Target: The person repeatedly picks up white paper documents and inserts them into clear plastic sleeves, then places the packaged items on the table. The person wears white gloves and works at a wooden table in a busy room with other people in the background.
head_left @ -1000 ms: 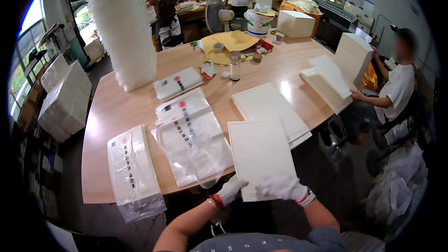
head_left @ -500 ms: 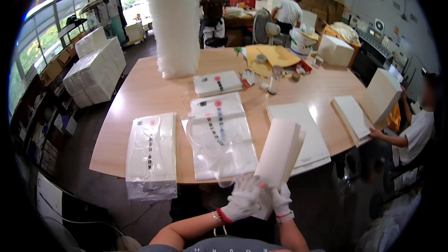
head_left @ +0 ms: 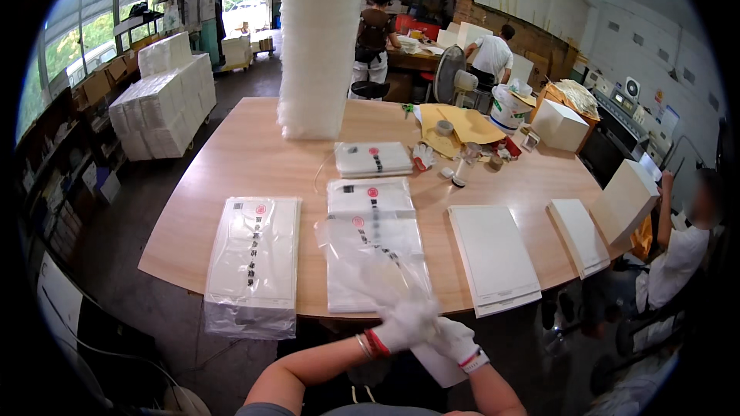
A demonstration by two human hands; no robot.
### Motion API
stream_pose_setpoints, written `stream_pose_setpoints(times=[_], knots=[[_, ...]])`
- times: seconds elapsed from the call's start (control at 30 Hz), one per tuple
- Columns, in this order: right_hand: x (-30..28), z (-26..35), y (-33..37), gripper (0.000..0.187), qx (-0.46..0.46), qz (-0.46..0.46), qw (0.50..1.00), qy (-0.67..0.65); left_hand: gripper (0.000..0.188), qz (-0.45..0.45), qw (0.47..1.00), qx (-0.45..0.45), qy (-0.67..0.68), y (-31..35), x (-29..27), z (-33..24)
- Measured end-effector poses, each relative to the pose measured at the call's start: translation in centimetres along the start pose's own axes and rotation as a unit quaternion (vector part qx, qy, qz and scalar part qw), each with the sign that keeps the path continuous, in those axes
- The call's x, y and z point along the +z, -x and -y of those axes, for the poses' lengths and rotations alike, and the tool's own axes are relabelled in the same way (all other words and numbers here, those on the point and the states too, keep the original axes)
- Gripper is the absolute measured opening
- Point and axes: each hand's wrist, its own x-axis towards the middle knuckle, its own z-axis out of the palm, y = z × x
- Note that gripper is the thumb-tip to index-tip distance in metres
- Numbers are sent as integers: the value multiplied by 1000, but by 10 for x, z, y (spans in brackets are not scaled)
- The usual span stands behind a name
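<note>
Both my hands wear white knitted gloves with red cuffs. At the table's front edge my left hand (head_left: 410, 323) is smeared by motion, so its fingers cannot be made out. A clear plastic bag (head_left: 362, 243) with dark print and a red mark reaches from it over the pile of flat bags (head_left: 343, 293). Close beside it, my right hand (head_left: 458, 341) is closed on a stack of white paper (head_left: 441, 368), whose lower end shows below the hands. The stack's upper part is hidden or blurred; I cannot tell whether it is inside the bag.
A bagged paper stack (head_left: 253, 262) lies left, white sheets (head_left: 493, 258) right, and a folded bag pile (head_left: 374, 160) farther back. A tall translucent stack (head_left: 316, 54) stands behind. A seated person (head_left: 678, 239) is at the right beside a paper block (head_left: 628, 200); two people work behind.
The paper stack, upright before, has come down and left toward me with my hands. A bag is now raised off the pile near my left hand. My view has shifted slightly.
</note>
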Motion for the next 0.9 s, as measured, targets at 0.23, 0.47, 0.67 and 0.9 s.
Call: stream_pose_setpoints(times=[0.23, 0.47, 0.67, 0.9], knots=[[25, 19, -41, 40, 166, -308, 935, -56, 43, 48, 990, -135, 13, 42, 12, 46], [45, -26, -96, 54, 216, -31, 976, 23, 30, -203, 960, -155, -111, 84, 26, 146], [10, 9, -52, 71, 224, 77, 970, -51, 18, -208, 830, -447, 261, 119, 9, 117], [12, 45, 59, 67, 130, 67, 983, -112, 15, -107, 899, -387, 176, 210, 1, 22]])
